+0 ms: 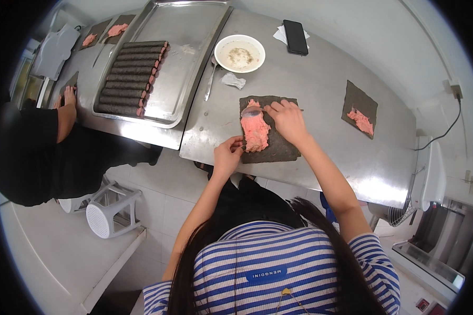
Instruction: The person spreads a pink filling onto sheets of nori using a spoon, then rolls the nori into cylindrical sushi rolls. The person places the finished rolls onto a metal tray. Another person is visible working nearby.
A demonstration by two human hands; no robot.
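A dark seaweed sheet point(284, 144) lies flat on the steel table in front of me, with a thick strip of pink minced filling point(256, 134) along its left part. My right hand point(288, 122) is closed around the handle of a metal spoon, and the spoon's bowl point(251, 111) rests on the upper end of the filling. At the sheet's lower left edge my left hand point(228, 156) is closed, thumb and fingers pinching that edge beside the filling.
A steel tray point(178, 89) of filled seaweed rolls point(126, 81) stands left. Farther back are a white bowl point(240, 52) of cloudy liquid, another spoon point(210, 81), crumpled tissue point(233, 80) and a phone point(295, 38). Another filled sheet point(365, 105) lies right; a co-worker point(31, 142) stands left.
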